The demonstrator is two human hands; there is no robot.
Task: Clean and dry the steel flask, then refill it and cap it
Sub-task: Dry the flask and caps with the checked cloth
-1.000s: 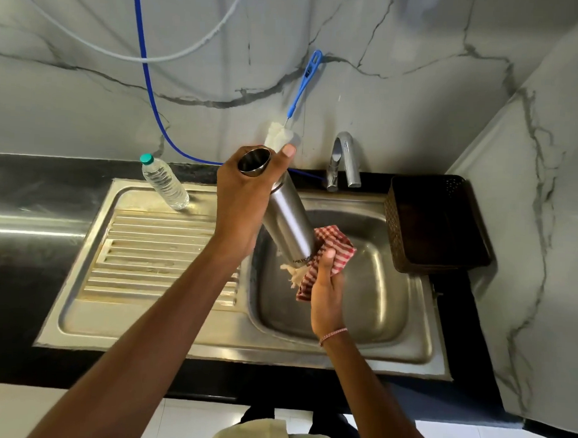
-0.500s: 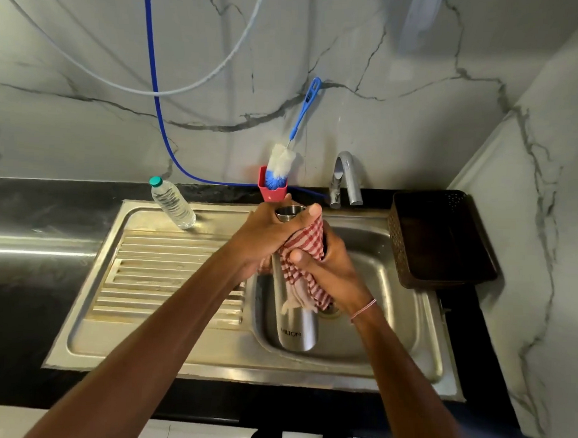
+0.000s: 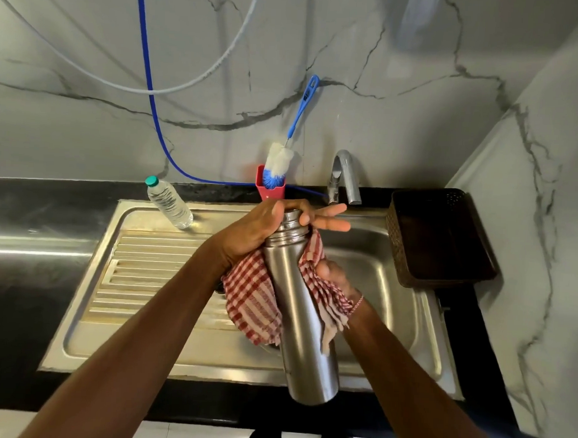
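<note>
- The steel flask (image 3: 302,304) hangs tilted over the near rim of the steel sink (image 3: 405,308), neck away from the person, base lowest and nearest the camera, clear of the basin
- The left hand (image 3: 264,229) has its grip closed round the flask's threaded neck, two fingers splayed past it; no cap shows on the flask
- The right hand (image 3: 336,279) presses the red checked cloth (image 3: 253,299) against the flask's far side, grip closed on cloth and body together; the cloth wraps behind and drapes out on both sides of the flask
- This looks like the drying step; to do it well, I would turn the flask by the neck while the cloth slides from shoulder to base, then wipe the threads and bottom
- Beyond the flask's neck stand a bottle brush (image 3: 278,162) in a red holder (image 3: 270,192) and the tap (image 3: 343,175), both close to the raised fingers
- Left of the flask the ribbed drainboard (image 3: 141,272) gives open room; a plastic water bottle (image 3: 170,203) lies at its far end
- Right of the flask, past the basin, a dark basket (image 3: 441,237) sits on the counter (image 3: 31,324)
</note>
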